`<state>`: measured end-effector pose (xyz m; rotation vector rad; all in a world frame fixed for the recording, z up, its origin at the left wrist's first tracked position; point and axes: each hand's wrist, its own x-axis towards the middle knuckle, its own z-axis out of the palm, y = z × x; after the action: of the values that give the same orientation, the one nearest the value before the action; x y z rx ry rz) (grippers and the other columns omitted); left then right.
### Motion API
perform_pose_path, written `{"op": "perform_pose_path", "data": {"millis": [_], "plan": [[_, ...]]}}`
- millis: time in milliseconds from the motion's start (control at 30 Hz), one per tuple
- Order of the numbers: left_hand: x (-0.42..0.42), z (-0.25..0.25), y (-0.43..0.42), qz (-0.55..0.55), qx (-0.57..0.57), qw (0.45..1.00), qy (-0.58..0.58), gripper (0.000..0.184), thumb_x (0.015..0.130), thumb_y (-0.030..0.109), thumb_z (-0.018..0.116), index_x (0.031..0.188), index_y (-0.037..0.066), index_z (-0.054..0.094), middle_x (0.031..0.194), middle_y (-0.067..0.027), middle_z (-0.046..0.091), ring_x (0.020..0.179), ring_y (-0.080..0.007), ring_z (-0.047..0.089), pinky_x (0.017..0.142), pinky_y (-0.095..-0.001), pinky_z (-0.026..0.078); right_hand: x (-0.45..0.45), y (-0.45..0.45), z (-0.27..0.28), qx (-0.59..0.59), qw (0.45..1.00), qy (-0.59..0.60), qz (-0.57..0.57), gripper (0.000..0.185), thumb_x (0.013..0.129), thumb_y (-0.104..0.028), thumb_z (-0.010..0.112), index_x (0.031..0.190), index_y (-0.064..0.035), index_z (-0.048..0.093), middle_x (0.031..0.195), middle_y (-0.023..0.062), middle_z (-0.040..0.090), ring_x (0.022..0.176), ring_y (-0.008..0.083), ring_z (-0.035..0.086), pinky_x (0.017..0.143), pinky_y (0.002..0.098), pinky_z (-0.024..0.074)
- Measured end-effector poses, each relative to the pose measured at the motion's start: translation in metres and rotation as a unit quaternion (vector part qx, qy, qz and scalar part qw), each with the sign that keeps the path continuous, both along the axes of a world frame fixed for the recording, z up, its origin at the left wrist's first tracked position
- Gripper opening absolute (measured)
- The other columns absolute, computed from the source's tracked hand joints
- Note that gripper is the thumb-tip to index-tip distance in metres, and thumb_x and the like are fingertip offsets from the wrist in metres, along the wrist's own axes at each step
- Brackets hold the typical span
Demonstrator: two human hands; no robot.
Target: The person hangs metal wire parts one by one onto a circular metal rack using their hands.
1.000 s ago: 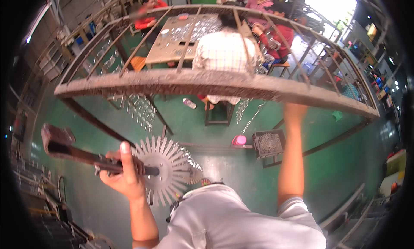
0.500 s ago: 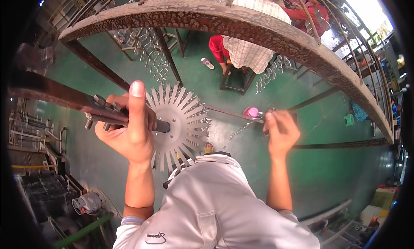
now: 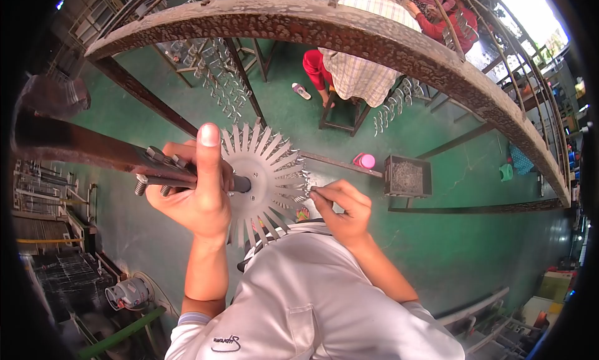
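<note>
A grey metal wheel (image 3: 259, 179) with many flat blades round its rim stands before me on a short shaft (image 3: 242, 184). My left hand (image 3: 203, 191) is closed round the shaft beside a steel bar with bolts (image 3: 165, 163), its thumb pointing up. At the wheel's right edge my right hand (image 3: 345, 210) pinches with thumb and fingertips. A small wire hook seems to be in that pinch, mostly hidden by the fingers. Shiny metal hooks (image 3: 304, 179) hang among the blades near those fingertips.
A curved rusty frame (image 3: 312, 20) arches across the front. A dark bin of small metal parts (image 3: 407, 176) and a pink-lidded container (image 3: 364, 161) stand to the right. Hook chains (image 3: 218, 79) hang behind the frame. A person in a checked shirt (image 3: 359, 79) sits on a stool.
My right hand has moved left from near the bin to the wheel's edge, bringing the dangling wire hooks there. The wheel and my left hand have shifted slightly right and down.
</note>
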<state>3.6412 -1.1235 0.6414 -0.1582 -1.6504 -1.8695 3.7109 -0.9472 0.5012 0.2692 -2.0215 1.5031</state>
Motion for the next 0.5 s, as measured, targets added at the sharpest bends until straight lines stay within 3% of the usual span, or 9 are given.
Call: {"op": "perform_pose_path", "data": {"millis": [100, 500], "plan": [[-0.002, -0.006, -0.001, 0.005, -0.033, 0.999, 0.021, 0.034, 0.095, 0.008, 0.069, 0.068, 0.009, 0.048, 0.049, -0.0007, 0.046, 0.036, -0.0057, 0.033, 0.035, -0.0244, 0.026, -0.005, -0.006, 0.0, 0.005, 1.0, -0.013, 0.01, 0.017, 0.078, 0.011, 0.076, 0.094, 0.0046, 0.074, 0.079, 0.0084, 0.066, 0.059, 0.0111, 0.057, 0.051, 0.026, 0.0443], [-0.001, -0.02, -0.001, 0.016, 0.011, 1.0, 0.002, 0.034, 0.094, 0.012, 0.072, 0.07, 0.007, 0.047, 0.051, 0.0007, 0.043, 0.037, -0.0054, 0.036, 0.033, -0.0235, 0.026, -0.003, 0.004, 0.008, 0.069, 0.994, -0.069, 0.044, 0.023, 0.078, 0.004, 0.076, 0.101, 0.0013, 0.072, 0.085, 0.0085, 0.065, 0.063, 0.0157, 0.06, 0.055, 0.0286, 0.049]]}}
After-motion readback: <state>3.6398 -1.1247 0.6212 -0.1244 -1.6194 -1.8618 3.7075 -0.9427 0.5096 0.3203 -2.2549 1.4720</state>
